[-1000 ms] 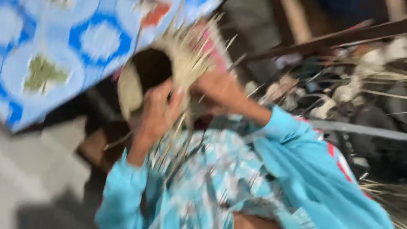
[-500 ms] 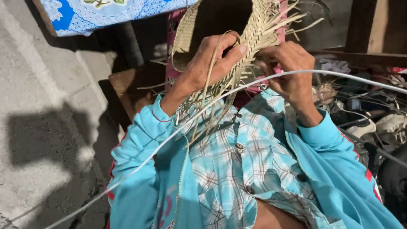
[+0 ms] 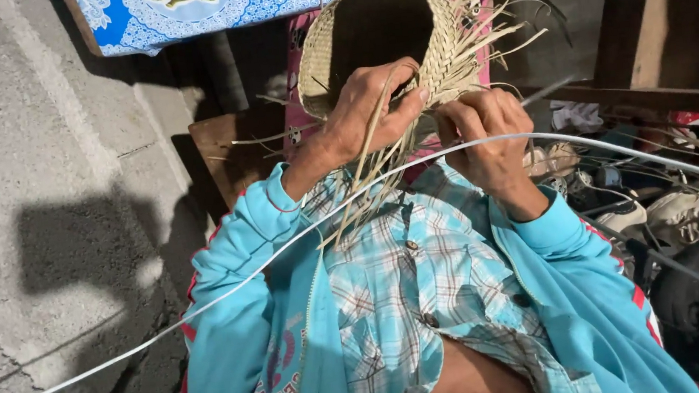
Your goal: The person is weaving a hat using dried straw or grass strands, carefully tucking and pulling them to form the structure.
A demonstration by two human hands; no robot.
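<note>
A half-woven straw basket is held up at chest height, its opening toward the camera, with the left hand gripping its lower rim and the right hand pinching loose straw strands just beside it.

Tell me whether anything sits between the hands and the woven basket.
Nothing does. The left hand grips the woven basket at its rim, and the right hand pinches its loose straw strands. The white cord crosses below both.
</note>
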